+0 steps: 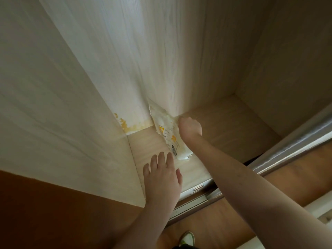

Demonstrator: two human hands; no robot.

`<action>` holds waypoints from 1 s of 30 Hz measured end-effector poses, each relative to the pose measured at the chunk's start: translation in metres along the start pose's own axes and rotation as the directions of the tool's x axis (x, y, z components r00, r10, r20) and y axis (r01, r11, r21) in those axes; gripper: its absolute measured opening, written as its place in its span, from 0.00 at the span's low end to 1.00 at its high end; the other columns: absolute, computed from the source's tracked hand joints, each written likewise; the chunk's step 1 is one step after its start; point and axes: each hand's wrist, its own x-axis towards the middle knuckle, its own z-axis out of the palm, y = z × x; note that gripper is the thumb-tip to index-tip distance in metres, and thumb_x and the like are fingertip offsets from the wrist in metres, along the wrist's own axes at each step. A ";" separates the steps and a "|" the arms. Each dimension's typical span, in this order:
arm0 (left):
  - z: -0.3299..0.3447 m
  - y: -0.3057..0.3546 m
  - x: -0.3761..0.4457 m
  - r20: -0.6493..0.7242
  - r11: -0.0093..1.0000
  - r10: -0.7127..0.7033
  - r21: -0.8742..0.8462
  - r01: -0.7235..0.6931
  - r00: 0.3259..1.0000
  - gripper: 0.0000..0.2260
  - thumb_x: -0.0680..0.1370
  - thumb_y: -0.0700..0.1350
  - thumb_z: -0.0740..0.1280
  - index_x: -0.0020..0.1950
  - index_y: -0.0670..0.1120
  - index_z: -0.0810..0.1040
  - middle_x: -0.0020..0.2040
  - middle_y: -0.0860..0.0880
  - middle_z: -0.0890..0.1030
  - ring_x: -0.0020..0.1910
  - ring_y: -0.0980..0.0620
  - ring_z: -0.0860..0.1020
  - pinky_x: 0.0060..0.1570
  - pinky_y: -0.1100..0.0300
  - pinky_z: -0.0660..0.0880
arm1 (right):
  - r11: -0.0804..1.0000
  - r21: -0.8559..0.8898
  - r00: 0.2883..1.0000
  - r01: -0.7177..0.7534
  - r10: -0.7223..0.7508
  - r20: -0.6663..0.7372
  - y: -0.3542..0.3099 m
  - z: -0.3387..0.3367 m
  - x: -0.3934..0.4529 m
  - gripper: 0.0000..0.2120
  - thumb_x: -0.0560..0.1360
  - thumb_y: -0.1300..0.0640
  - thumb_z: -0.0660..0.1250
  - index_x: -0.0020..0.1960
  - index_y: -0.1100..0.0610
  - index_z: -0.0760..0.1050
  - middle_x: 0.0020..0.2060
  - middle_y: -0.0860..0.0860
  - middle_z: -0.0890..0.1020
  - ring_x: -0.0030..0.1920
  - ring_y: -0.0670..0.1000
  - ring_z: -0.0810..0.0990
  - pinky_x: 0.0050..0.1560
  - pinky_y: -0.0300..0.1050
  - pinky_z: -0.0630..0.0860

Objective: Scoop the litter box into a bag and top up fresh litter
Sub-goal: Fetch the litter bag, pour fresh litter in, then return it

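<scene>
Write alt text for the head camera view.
A right hand grips a white and yellow bag inside a pale wooden cupboard, while the open left hand reaches toward it.

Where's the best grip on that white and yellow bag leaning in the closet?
Probably its crumpled top edge, from the right. The bag leans against the back panel, so only the top and front are free. The right hand already grips there; the open left hand could support its bottom corner.

White-yellow litter bag point(166, 130) stands tilted inside wardrobe point(224, 126).
</scene>
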 end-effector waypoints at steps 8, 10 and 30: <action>0.003 0.003 -0.001 0.007 1.000 0.006 0.019 -0.006 1.000 0.24 0.71 0.53 0.72 0.64 0.45 0.79 0.62 0.43 0.80 0.63 0.41 0.77 0.55 0.43 0.76 | 0.998 0.054 0.997 0.032 -0.028 -0.072 0.013 0.025 -0.016 0.14 0.77 0.58 0.62 0.62 0.57 0.67 0.54 0.53 0.77 0.52 0.56 0.78 0.39 0.46 0.67; 0.003 0.002 -0.001 -0.016 1.000 0.007 0.026 -0.006 1.000 0.24 0.70 0.53 0.73 0.63 0.44 0.79 0.63 0.42 0.79 0.65 0.41 0.75 0.54 0.42 0.76 | 0.998 0.052 0.998 0.032 -0.029 -0.060 0.016 0.025 -0.023 0.15 0.78 0.56 0.61 0.63 0.57 0.67 0.55 0.53 0.76 0.53 0.56 0.76 0.40 0.46 0.67; 0.004 0.005 -0.014 -0.032 0.991 0.135 -0.009 -0.135 0.990 0.22 0.69 0.47 0.74 0.62 0.45 0.79 0.62 0.42 0.79 0.62 0.39 0.77 0.51 0.42 0.77 | 0.993 0.045 0.986 0.105 -0.098 -0.131 0.026 0.041 -0.111 0.19 0.77 0.46 0.62 0.63 0.54 0.72 0.57 0.50 0.79 0.59 0.53 0.76 0.65 0.49 0.64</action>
